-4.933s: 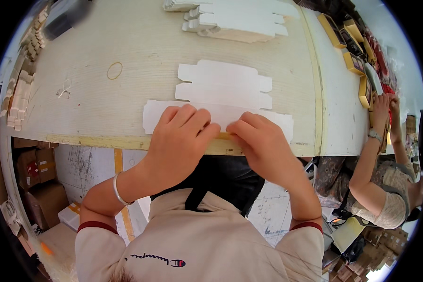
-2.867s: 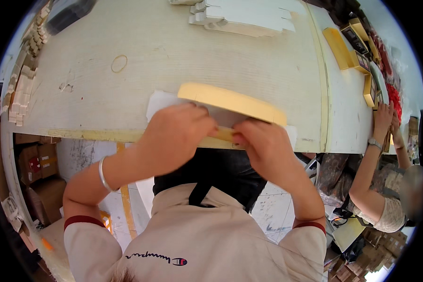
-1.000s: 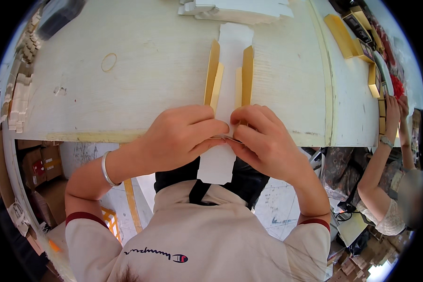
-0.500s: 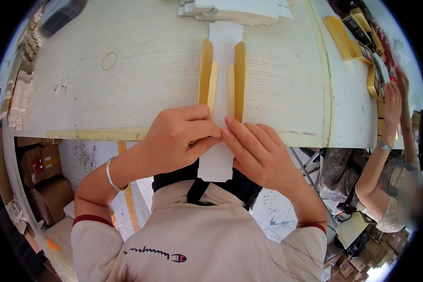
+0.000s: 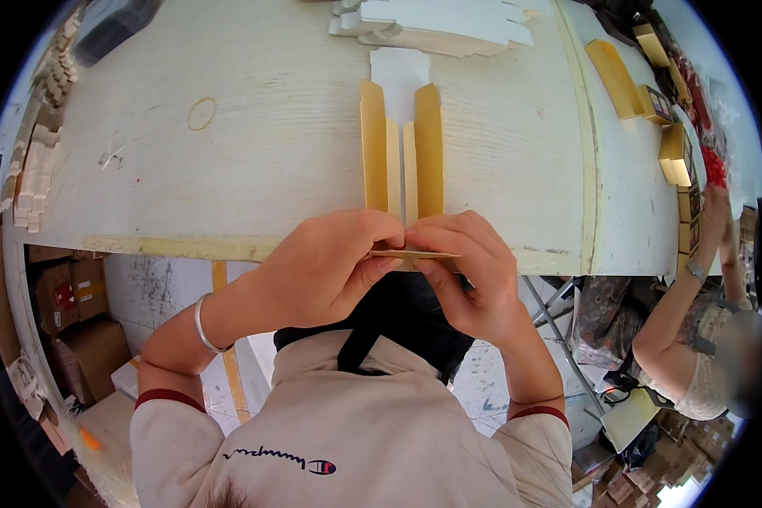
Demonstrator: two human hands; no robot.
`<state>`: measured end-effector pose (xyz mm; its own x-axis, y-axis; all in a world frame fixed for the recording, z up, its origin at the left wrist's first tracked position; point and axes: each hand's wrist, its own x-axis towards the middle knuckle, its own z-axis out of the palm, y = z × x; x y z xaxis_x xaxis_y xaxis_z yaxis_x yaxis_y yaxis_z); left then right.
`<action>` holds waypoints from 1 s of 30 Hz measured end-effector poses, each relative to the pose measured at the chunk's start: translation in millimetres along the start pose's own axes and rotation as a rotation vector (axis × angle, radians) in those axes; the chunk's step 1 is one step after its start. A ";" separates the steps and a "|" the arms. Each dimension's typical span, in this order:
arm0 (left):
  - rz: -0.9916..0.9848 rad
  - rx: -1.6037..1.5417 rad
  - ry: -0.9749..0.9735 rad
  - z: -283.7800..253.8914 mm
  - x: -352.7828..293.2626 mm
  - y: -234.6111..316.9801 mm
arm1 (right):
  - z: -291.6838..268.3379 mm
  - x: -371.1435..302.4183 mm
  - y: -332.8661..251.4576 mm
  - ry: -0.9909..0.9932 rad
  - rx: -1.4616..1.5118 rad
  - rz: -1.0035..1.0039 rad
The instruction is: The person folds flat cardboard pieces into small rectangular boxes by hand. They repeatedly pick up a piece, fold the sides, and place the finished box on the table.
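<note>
A partly folded carton (image 5: 429, 152), white inside with gold side panels, lies lengthwise before me over the table's front edge. Its long sides stand up, with narrow flaps turned inward, and a white tab points away from me. At the near end a panel is raised, its edge facing me. My left hand (image 5: 330, 262) pinches the left part of that end, the thumb below the edge. My right hand (image 5: 474, 267) grips the right part, fingers over the far side and thumb on the near side. The fold between my fingertips is partly hidden.
A stack of flat white cartons (image 5: 432, 24) lies at the far middle. A rubber band (image 5: 201, 113) is on the table (image 5: 262, 152) at left. At right, a co-worker's hands (image 5: 715, 212) are near several gold boxes (image 5: 676, 155). Brown cardboard boxes (image 5: 93, 339) stand below left.
The carton's near end panel, which hung down toward me, is now raised. The side panels lean wider and both hands have closed around that end. The co-worker's hands have moved lower.
</note>
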<state>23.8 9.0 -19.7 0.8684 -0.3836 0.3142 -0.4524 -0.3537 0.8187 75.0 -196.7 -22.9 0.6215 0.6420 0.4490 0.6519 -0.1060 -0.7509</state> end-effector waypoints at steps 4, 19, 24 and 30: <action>-0.031 -0.102 0.032 4.2 -7.1 -5.6 | 6.6 -7.2 3.6 0.121 0.249 0.102; -0.396 -0.234 0.095 3.2 10.6 19.2 | -0.4 -10.2 1.4 0.078 -0.171 -0.011; -0.356 -0.063 0.130 4.0 19.1 28.4 | -0.8 -14.8 3.9 0.031 -0.202 0.090; -0.056 0.461 0.211 20.0 2.2 20.9 | -2.9 -9.5 5.6 0.023 -0.491 -0.185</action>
<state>12.2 -16.4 -11.5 0.8942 -0.1895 0.4055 -0.4054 -0.7269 0.5543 74.0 -205.5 -30.0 0.4821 0.6677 0.5673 0.8753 -0.3390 -0.3448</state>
